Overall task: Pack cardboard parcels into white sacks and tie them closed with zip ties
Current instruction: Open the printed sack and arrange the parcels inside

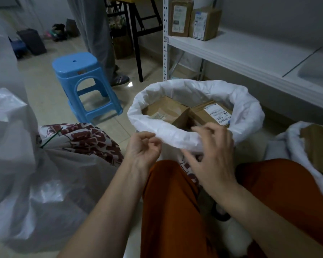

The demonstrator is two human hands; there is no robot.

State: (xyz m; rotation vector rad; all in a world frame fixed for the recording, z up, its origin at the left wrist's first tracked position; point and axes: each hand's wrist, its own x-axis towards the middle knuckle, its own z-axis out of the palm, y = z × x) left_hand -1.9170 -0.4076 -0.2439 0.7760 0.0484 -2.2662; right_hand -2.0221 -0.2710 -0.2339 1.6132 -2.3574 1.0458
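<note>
Open white sack [246, 116] sits on the floor just ahead, two cardboard parcels [164, 111] inside. Left hand [142, 148] grip pinches the near rim; right hand [213, 146] looks released, fingers spread over it.

Bystanders on the tiled floor

A blue plastic stool [84, 84] stood on the glossy tiled floor [45, 101], left of centre. Just behind it, farther off, a second person's grey trouser leg [99, 34] came down to a sandalled foot [119, 80]. To the right of that leg stood a black-legged table [136, 34] with a yellow top. At the far left, dark bags [31, 41] sat against the wall, with a small heap of shoes [57, 31] near them. Nearest the camera, orange trousers [175, 211] covered the wearer's knees.
</note>
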